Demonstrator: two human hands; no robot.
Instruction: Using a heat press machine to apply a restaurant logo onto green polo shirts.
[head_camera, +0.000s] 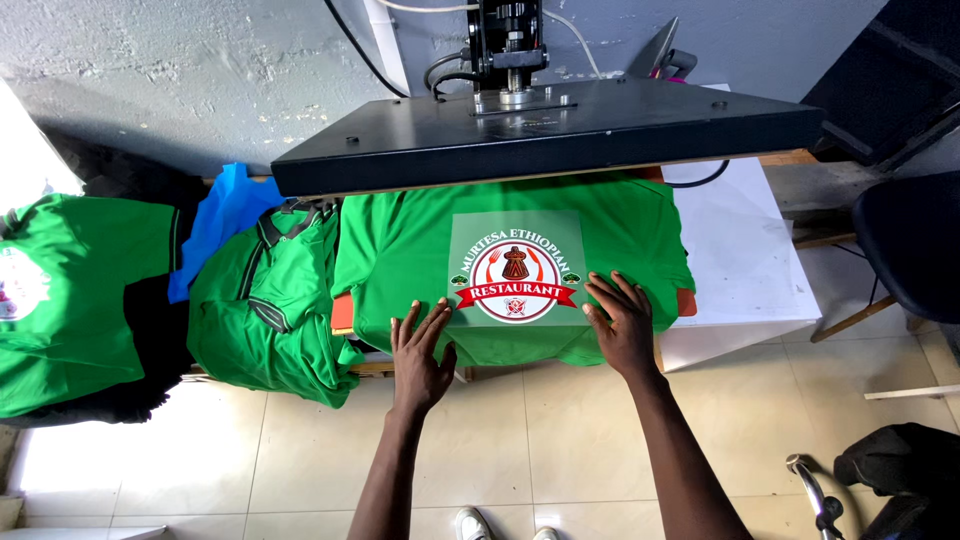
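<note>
Under the raised press plate (550, 130): green shirt (400, 250) flat on the platen. Transfer sheet (515, 270) centred on it. Left hand (420, 355) and right hand (620, 320), fingers spread flat, steady its lower corners.

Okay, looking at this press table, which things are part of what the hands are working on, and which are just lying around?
In use:
left hand and right hand, flat at the transfer sheet's lower corners
transfer sheet
green shirt on the lower platen
raised press plate

Lying about:
pile of green shirts
blue cloth
dark chair
white sheet
</note>
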